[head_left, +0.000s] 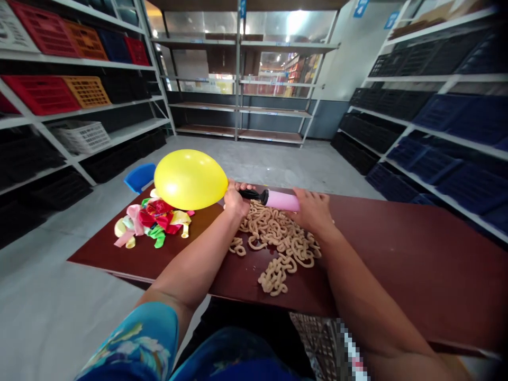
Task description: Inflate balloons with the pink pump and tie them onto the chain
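A yellow balloon, blown up large, sits at the nozzle end of a pink and black hand pump. My left hand is closed round the balloon's neck and the pump's black end; the fingers partly hide the joint. Around the pink barrel at its other end wraps my right hand. The pump lies level above a heap of tan, curled, rope-like pieces. Limp balloons in red, pink, green and pale yellow are piled left of my left forearm, below the yellow balloon.
The dark red table stretches to the right. Beyond its far left edge shows a blue chair. Shelves with red crates and dark blue crates flank the room. A wicker-like surface is below the near edge.
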Available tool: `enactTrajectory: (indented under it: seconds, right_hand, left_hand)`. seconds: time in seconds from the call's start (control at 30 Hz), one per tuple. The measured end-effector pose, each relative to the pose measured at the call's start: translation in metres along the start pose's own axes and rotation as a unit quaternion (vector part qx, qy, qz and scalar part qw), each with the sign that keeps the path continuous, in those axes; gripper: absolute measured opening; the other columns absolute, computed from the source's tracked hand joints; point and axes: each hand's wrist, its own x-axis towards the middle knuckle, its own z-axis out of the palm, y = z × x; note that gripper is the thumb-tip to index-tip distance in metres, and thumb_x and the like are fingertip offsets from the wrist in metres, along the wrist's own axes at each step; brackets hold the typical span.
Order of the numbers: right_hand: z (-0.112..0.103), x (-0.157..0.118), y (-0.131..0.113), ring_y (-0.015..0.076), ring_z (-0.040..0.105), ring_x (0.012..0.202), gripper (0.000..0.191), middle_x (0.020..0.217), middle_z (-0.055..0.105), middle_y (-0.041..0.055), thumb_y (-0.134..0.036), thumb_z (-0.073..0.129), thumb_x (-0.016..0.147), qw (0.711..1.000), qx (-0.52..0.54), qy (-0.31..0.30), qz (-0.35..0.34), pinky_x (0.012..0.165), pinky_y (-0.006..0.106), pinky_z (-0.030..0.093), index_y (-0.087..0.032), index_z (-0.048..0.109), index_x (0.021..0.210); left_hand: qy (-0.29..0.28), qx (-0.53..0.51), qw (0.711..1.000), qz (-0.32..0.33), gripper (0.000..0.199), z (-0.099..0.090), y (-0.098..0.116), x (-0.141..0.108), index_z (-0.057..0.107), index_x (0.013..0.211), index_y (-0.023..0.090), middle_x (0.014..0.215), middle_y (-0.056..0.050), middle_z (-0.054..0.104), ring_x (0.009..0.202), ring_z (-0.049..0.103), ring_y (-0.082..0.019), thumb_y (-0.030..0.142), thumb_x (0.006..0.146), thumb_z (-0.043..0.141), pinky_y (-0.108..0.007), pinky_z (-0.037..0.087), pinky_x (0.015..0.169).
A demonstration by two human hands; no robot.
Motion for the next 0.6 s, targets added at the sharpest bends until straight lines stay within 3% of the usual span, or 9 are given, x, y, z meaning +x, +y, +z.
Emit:
enactTrajectory:
  seconds: [0.17,0.27,0.37,0.5,0.6]
  right_hand:
    - [-0.013,-0.003,-0.011,0.0270,0.045,0.104,0.062,0.123,0.051,0.0073,-0.047,0.046,0.082,0.993,0.041,-0.006,-0.110,0.088,0.039,0.025,-0.031,0.026,0.138]
    - [-0.014,-0.004,-0.003,0.0246,0.047,0.102,0.059,0.121,0.052,0.0051,-0.043,0.050,0.080,0.990,0.071,-0.034,-0.117,0.084,0.035,0.031,-0.033,0.031,0.136]
    - [-0.014,-0.005,0.020,0.0240,0.048,0.102,0.057,0.119,0.053,0.0048,-0.040,0.056,0.076,0.992,0.086,-0.052,-0.074,0.083,0.034,0.033,-0.032,0.039,0.131]
    - [-0.005,-0.008,0.051,0.0247,0.053,0.094,0.052,0.111,0.059,0.0071,-0.043,0.057,0.073,0.990,0.058,-0.115,0.062,0.074,0.034,0.037,-0.028,0.047,0.121]
    - [0.004,-0.010,0.060,0.0231,0.057,0.083,0.053,0.101,0.063,0.0087,-0.048,0.058,0.070,0.972,0.052,-0.189,0.130,0.067,0.032,0.038,-0.023,0.049,0.116]
  left_hand:
    - [-0.022,0.009,0.999,-0.041,0.040,0.003,0.002,-0.008,0.024,0.056,0.019,0.048,0.004,0.034,0.046,0.045,-0.010,0.038,0.087,0.040,-0.030,0.046,0.061]
    - [-0.037,0.042,0.997,-0.052,0.042,-0.002,0.006,-0.003,0.024,0.055,0.019,0.048,0.003,0.036,0.049,0.049,-0.011,0.040,0.087,0.041,-0.031,0.047,0.064]
    - [-0.013,0.109,0.994,0.008,0.042,-0.009,0.011,0.009,0.027,0.054,0.019,0.048,0.002,0.042,0.054,0.054,-0.012,0.041,0.087,0.040,-0.028,0.047,0.065]
    - [0.058,0.240,0.962,0.113,0.036,-0.017,0.010,0.020,0.041,0.055,0.017,0.050,0.000,0.051,0.053,0.056,-0.011,0.036,0.086,0.042,-0.021,0.043,0.056]
    - [0.011,0.331,0.937,0.108,0.037,-0.021,0.003,0.016,0.046,0.051,0.016,0.047,-0.001,0.051,0.044,0.050,-0.010,0.036,0.082,0.048,-0.021,0.038,0.047]
